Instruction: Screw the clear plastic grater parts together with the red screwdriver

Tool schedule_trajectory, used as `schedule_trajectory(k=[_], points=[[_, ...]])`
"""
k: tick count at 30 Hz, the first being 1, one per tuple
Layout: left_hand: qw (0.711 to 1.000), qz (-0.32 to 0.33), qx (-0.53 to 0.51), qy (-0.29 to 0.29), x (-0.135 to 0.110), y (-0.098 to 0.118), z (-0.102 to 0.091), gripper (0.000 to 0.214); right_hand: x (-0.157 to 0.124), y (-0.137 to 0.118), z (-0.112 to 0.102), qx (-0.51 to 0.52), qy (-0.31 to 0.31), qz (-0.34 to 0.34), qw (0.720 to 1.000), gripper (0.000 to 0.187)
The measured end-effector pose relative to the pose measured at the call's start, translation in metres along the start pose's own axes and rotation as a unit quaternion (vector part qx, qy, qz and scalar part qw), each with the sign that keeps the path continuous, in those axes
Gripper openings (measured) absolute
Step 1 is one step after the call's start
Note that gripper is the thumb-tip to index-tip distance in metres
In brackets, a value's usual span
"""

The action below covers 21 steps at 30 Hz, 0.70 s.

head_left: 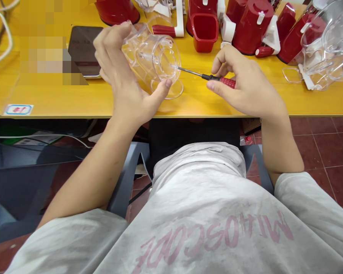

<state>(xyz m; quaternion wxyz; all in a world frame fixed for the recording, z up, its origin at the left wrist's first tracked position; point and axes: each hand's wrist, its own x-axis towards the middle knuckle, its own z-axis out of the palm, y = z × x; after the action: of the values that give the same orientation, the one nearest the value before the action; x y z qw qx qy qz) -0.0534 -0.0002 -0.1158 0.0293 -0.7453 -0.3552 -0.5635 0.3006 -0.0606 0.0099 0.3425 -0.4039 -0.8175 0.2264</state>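
Observation:
My left hand (122, 76) grips a clear plastic housing (153, 57) lying on its side just above the yellow table (60, 99), thumb on its round rim. My right hand (242, 83) pinches a red-handled screwdriver (217, 78). The metal tip of the screwdriver touches the open end of the clear housing. The two hands are about a hand's width apart.
Several red plastic bodies with white parts (251, 26) stand along the back of the table. More clear housings (326, 45) lie at the right. A dark phone (84, 49) rests at the left. The table edge runs just in front of my lap.

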Motion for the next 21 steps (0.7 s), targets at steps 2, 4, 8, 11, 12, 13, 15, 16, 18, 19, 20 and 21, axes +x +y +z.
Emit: schedule_trajectory(k=[2,4,8,11,12,13,15,16,18,19,20,21], points=[[1.000,0.014,0.000,0.006,0.001,0.001,0.001,0.129,-0.002,0.000,0.002,0.009,-0.003,0.016,1.000,0.024],[1.000,0.019,0.012,0.010,0.001,0.001,0.001,0.122,-0.003,-0.001,0.002,0.011,-0.004,0.019,1.000,0.022],[1.000,-0.006,0.020,0.003,0.000,-0.003,0.002,0.137,-0.002,-0.003,-0.002,-0.016,0.016,-0.003,1.000,0.030],[0.999,-0.033,0.009,-0.017,-0.002,-0.010,0.002,0.149,-0.001,-0.004,-0.005,-0.023,0.024,-0.011,0.999,0.039],[0.999,-0.037,0.005,-0.018,-0.002,-0.011,0.002,0.150,-0.001,-0.004,-0.006,-0.024,0.024,-0.013,0.999,0.040],[0.999,-0.036,0.003,-0.019,-0.002,-0.012,0.002,0.150,0.000,-0.003,-0.006,-0.024,0.024,-0.015,0.999,0.041],[0.999,-0.029,0.008,-0.013,-0.002,-0.010,0.002,0.146,0.000,-0.002,-0.004,-0.026,0.024,-0.013,0.999,0.042],[1.000,-0.022,0.013,-0.010,-0.001,-0.009,0.002,0.141,0.000,-0.001,-0.003,-0.027,0.024,-0.008,0.999,0.041],[1.000,0.004,0.020,-0.002,0.001,-0.006,0.002,0.131,0.000,-0.001,-0.001,-0.020,0.021,0.005,1.000,0.033],[1.000,0.019,0.022,0.005,0.001,-0.005,0.003,0.127,-0.001,-0.001,0.000,-0.012,0.017,0.013,1.000,0.028],[0.999,0.028,0.023,0.010,0.002,-0.005,0.003,0.126,-0.001,-0.002,0.001,-0.002,0.013,0.021,1.000,0.024],[0.999,0.031,0.023,0.013,0.002,-0.005,0.003,0.127,-0.002,-0.002,0.001,0.007,0.010,0.030,0.999,0.022]])
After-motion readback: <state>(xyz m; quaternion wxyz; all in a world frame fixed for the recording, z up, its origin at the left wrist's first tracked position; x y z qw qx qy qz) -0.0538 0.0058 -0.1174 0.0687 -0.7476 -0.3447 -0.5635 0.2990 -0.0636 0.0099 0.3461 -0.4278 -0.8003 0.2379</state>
